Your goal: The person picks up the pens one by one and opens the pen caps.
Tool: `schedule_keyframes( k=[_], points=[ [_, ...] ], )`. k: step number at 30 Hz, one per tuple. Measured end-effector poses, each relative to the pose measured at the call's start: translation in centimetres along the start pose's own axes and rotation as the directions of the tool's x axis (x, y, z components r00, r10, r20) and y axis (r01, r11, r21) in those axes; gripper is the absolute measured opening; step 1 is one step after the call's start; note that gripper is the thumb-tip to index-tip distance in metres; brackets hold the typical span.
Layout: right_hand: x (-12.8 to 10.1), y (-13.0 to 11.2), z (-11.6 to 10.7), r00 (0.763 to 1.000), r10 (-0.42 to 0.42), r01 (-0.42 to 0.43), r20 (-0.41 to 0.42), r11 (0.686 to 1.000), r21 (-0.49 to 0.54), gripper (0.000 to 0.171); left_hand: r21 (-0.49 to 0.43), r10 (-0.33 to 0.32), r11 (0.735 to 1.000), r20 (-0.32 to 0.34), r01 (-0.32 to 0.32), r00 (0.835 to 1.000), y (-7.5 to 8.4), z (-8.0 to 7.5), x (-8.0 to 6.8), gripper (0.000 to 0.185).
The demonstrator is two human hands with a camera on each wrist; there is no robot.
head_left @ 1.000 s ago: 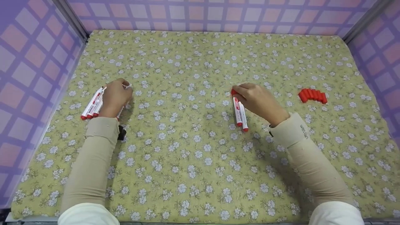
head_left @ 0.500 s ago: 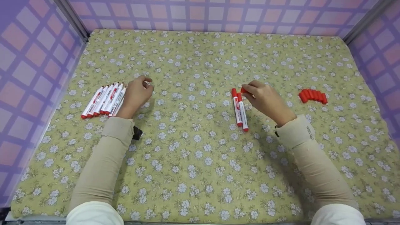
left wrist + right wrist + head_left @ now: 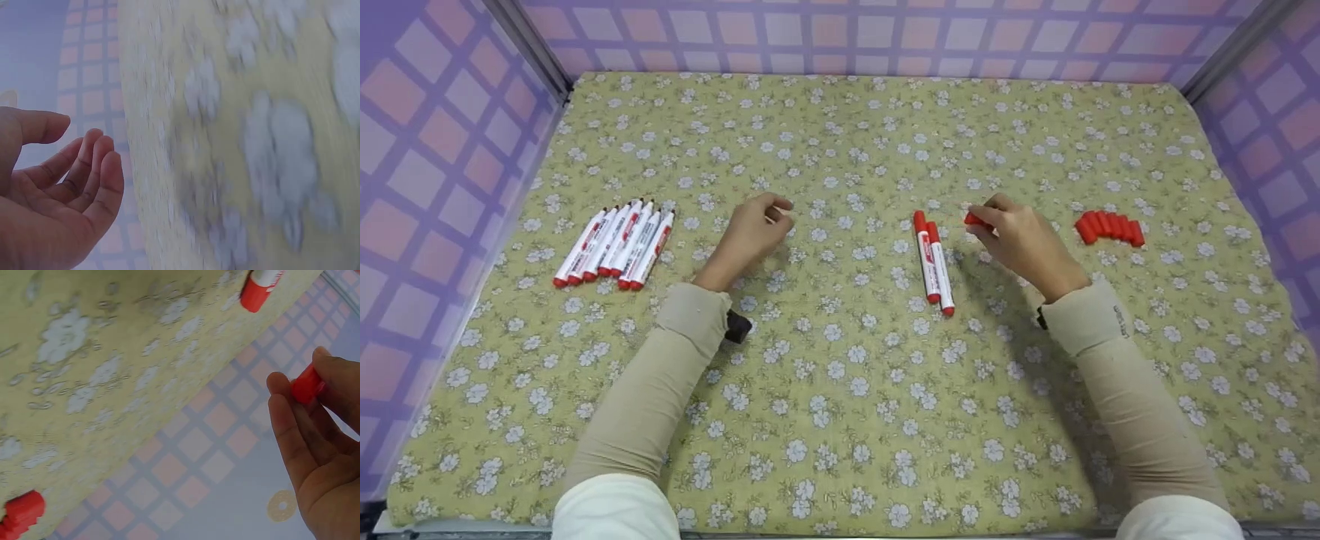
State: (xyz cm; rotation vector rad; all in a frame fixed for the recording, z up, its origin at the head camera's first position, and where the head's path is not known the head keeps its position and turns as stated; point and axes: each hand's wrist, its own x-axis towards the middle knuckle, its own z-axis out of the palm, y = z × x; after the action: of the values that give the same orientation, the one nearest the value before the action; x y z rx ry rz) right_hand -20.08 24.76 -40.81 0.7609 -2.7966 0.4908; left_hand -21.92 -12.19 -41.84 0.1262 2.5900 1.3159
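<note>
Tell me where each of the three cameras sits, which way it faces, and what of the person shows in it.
Head: worn on the head, facing forward and down at the floral cloth; both sleeved arms, the left hand and right hand show.
Left wrist: at the left wrist, facing past the empty left hand across blurred cloth to the checked wall.
Right wrist: at the right wrist, facing past the right hand, which pinches a red cap.
Shared: head and right wrist both show that red cap.

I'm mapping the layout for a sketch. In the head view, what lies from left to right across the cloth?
Row of six markers → left hand → pair of capped markers → red cap pinched by the right hand → pile of red caps.
</note>
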Motion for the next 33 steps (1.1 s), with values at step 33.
schedule_keyframes(
  k=[33],
  points=[
    [-3.9, 8.8, -2.9, 0.885, 0.464, -0.466, 0.047, 0.881, 0.086, 0.032, -0.335, -0.101, 0.912, 0.381, 0.238, 0.919, 5.9, 10.9, 3.0, 0.039]
  ],
)
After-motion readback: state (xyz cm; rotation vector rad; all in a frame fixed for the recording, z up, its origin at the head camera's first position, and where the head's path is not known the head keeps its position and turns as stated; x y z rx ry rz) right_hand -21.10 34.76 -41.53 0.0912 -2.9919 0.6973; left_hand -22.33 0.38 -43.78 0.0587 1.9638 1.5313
